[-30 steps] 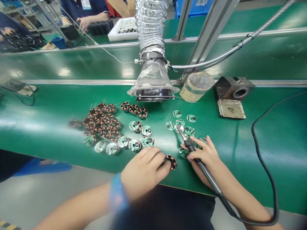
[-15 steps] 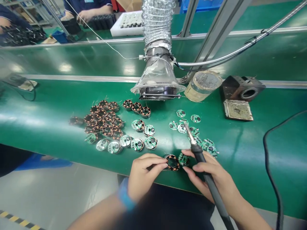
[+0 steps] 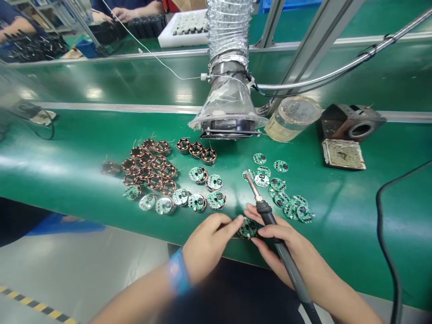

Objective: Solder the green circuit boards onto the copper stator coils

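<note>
A round green circuit board (image 3: 248, 228) lies over the copper-wound motor stator, covering most of it, near the bench's front edge. My left hand (image 3: 207, 238) is closed at its left side, thumb and forefinger pinching the stator's rim. My right hand (image 3: 297, 243) holds a soldering iron (image 3: 290, 265) slanting up and left, its tip above the loose circuit boards (image 3: 280, 198). Fingers of that same hand also reach the right edge of the board on the stator. Beyond my left hand stand several stators topped with boards (image 3: 196, 202).
Bare copper-wound stators (image 3: 145, 171) cluster at the left. A fume extraction hood (image 3: 229, 103) hangs over the bench's back. Right of it stand a clear round jar (image 3: 293, 119), an iron holder (image 3: 351, 121) and a sponge tray (image 3: 343, 154). A black cable (image 3: 380, 225) runs down the right side.
The circuit board in my right fingers has moved left onto the stator, covering its open centre. The soldering iron's tip has shifted left. The whole view has shifted slightly.
</note>
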A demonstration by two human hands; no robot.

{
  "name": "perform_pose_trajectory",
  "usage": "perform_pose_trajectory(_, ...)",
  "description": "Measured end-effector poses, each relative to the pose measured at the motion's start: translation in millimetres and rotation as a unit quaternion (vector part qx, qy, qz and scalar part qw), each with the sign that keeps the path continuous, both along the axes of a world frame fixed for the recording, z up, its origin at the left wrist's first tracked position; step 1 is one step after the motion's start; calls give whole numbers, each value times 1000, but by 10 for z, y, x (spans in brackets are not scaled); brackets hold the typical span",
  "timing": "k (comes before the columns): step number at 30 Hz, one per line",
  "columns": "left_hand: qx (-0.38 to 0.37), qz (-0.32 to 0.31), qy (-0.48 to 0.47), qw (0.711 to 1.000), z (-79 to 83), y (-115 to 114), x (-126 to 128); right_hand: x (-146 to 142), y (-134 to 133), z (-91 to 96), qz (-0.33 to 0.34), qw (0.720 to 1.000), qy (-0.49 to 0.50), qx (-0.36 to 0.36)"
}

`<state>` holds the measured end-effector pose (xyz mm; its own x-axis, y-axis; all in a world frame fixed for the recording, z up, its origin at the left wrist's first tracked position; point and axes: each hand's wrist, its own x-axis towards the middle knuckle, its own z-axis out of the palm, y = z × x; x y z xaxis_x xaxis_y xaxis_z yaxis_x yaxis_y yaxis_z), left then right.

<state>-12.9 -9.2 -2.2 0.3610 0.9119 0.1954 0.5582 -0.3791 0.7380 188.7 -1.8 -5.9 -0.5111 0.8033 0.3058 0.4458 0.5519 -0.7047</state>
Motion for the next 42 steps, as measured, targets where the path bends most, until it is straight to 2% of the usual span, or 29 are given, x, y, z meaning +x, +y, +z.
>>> perform_pose_trajectory(2, -76, 57, -79, 992, -23, -21, 23, 37, -24, 43, -17, 1000, 7, 9)
perform_pose_trajectory(4, -176, 109, -160, 965, -34, -31, 57, 99, -63, 86, -38, 999, 10, 24)
perform_pose_trajectory(6, -256, 126, -210, 935, -27, -18, 87, 169, -115, 125, -60, 997, 17, 43)
perform_pose_trajectory(9, -309, 129, -220, 916, 3, 26, 110, 232, -200, 192, -87, 994, 28, 62)
perform_pose_trajectory(15, -351, 142, -214, 900, 43, 72, 116, 144, -245, 361, -63, 996, 21, 67)
perform_pose_trajectory(19, -369, 145, -217, 892, 51, 82, 123, 116, -232, 397, -46, 997, 17, 51)
perform_pose_trajectory(30, -374, 146, -213, 891, 29, 85, 120, 130, -232, 357, -55, 998, 19, 39)
perform_pose_trajectory(38, -392, 143, -239, 877, -10, 85, 101, 307, -413, 219, -85, 994, 65, 13)
perform_pose_trajectory(42, -395, 137, -247, 874, -17, 117, 99, 208, -268, 172, -76, 995, 47, 33)
